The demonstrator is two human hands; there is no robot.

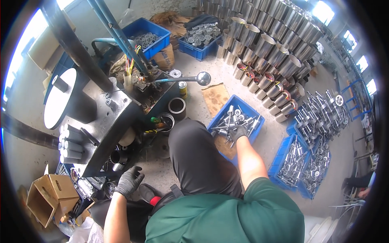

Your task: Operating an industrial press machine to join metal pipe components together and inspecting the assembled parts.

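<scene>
My right hand (239, 133), in a dark grey glove, reaches down into a blue plastic bin (258, 115) on the floor to the right of my knee. Its fingers are among loose metal shafts (233, 119), some with thicker silvery bodies, and their tips are partly hidden. Whether a shaft is gripped there I cannot make out. A brown cardboard sheet (225, 147) lines the near part of that bin. My left hand (129, 181), in a grey knit glove, hangs beside the metal workbench (117, 133). Its fingers are loosely bent and apart, with nothing in them.
On the bench stand a lever with a ball knob (203, 78), a white-faced disc (60, 98) and several grey cylinders (71, 145). Stacked steel sleeves (265, 44) rise at the back right. More shafts fill blue crates (283, 162) at right. A cardboard box (52, 198) sits lower left.
</scene>
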